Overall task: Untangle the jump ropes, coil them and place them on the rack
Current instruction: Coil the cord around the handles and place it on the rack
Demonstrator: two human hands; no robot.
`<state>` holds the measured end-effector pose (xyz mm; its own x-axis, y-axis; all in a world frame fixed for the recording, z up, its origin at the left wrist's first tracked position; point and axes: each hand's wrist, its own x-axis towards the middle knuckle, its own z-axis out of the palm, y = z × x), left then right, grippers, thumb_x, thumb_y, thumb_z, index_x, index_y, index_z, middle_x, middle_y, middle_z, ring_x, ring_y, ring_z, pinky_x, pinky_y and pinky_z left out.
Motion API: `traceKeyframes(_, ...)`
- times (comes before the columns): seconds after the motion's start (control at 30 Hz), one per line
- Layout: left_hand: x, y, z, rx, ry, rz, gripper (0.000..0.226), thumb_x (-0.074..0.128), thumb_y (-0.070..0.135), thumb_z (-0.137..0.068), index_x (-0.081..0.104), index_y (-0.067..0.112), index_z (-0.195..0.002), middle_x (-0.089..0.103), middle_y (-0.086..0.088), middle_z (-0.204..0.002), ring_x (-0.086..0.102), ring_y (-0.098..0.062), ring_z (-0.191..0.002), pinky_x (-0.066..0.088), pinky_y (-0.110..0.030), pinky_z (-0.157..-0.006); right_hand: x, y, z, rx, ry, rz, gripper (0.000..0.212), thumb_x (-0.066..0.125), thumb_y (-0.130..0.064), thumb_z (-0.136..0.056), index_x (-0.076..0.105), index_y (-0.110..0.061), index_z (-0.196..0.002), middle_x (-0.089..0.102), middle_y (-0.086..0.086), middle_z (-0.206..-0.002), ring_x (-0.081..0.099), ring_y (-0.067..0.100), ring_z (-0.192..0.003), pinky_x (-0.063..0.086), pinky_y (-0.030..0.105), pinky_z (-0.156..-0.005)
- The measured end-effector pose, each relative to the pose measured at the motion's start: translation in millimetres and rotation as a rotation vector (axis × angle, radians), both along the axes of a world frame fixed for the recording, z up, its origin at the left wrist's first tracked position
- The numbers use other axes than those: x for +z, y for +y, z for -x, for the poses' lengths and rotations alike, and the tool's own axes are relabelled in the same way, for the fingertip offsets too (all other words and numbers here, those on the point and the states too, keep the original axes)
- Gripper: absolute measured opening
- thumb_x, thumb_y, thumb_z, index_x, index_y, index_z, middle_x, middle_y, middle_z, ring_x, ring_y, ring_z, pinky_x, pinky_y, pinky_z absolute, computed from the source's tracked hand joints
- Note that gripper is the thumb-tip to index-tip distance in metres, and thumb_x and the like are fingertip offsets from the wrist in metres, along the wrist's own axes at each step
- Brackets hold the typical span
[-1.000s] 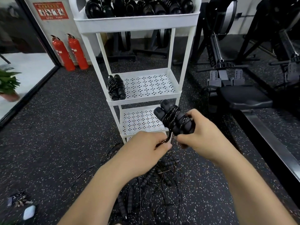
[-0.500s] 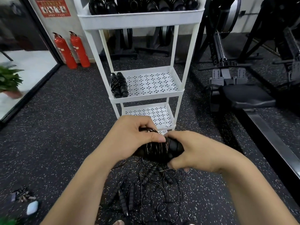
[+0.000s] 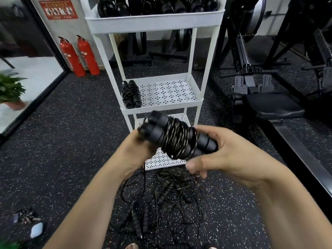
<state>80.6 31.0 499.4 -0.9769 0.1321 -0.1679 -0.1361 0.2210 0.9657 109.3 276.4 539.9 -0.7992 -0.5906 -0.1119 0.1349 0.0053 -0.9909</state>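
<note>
The person holds a coiled jump rope (image 3: 177, 139) up in front of the white rack (image 3: 211, 56) with both hands. Its two black handles lie side by side, and the thin cord is wound round and round their middle. The left hand (image 3: 133, 151) grips the left end of the handles. Its fingers curl under the bundle and are mostly hidden. The right hand (image 3: 226, 155) grips the right end, with its fingers wrapped round the handles and the thumb (image 3: 195, 165) sticking out below. The bundle is up in the air, in front of the bottom shelf (image 3: 161, 161). On the middle shelf (image 3: 167, 92) another wound-up rope (image 3: 131, 94) lies at the left edge. The top shelf (image 3: 154, 22) is full of black wound-up ropes (image 3: 158, 5). On the speckled floor (image 3: 62, 141), just in front of the rack and below the hands, lies a pile of tangled jump ropes (image 3: 161, 200), with handles and cords crossing each other. Two red fire extinguishers (image 3: 71, 58) stand by the wall to the left of the rack. A green plant (image 3: 10, 88) is at the far left, and a rowing machine (image 3: 251, 81) stands on the right. Near the bottom left corner a bunch of keys (image 3: 25, 215) and a small white case (image 3: 36, 230) lie on the floor.
</note>
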Motion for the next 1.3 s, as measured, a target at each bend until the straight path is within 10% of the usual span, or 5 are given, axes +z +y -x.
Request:
traceKeyframes(0.1,-10,13,-2,-0.058,-0.029,0.107,0.033,0.051,0.022,-0.113,0.064,0.026,-0.083,0.042,0.011,-0.055,0.032,-0.009,-0.05,0.024,-0.032,-0.052,-8,-3,7,-0.271,0.031,0.078,0.054,0.084,0.01,-0.077,0.054,0.011,-0.121,0.073,0.017,-0.097,0.07,0.026,-0.079,0.057,0.03,-0.062)
traceKeyframes(0.27,-9,38,-11,-0.239,0.127,0.438,0.029,0.047,0.05,-0.11,0.073,0.039,-0.103,0.048,0.016,-0.057,0.041,-0.005,-0.049,0.035,-0.022,-0.049,-21,-2,16,-0.549,0.129,0.044,0.048,0.085,0.008,-0.082,0.053,-0.004,-0.115,0.074,0.016,-0.091,0.071,0.029,-0.076,0.056,0.038,-0.067)
traceKeyframes(0.43,-13,45,-19,-0.314,0.18,0.538,0.041,0.049,0.053,-0.109,0.052,0.032,-0.073,0.047,0.015,-0.055,0.039,-0.007,-0.052,0.037,-0.032,-0.056,-37,6,23,-0.61,0.214,-0.264,0.051,0.093,-0.015,-0.078,0.055,-0.024,-0.109,0.077,0.012,-0.096,0.076,0.036,-0.08,0.063,0.061,-0.077)
traceKeyframes(0.9,26,10,-16,-0.185,0.29,0.461,0.016,0.087,0.042,-0.085,0.075,0.033,-0.078,0.066,0.013,-0.063,0.047,0.0,-0.05,0.034,-0.018,-0.051,-41,0,21,-0.161,0.276,-0.706,0.052,0.092,-0.021,-0.083,0.049,-0.031,-0.108,0.07,-0.002,-0.091,0.063,0.012,-0.074,0.055,0.035,-0.072)
traceKeyframes(1.3,19,-14,-3,-0.174,0.209,0.036,0.032,0.094,0.03,-0.064,0.073,0.015,-0.083,0.072,-0.006,-0.082,0.062,-0.016,-0.076,0.053,-0.026,-0.073,-18,3,-1,0.25,-0.02,-0.24,0.045,0.083,0.002,-0.091,0.053,-0.017,-0.119,0.066,0.013,-0.095,0.062,0.03,-0.09,0.052,0.043,-0.077)
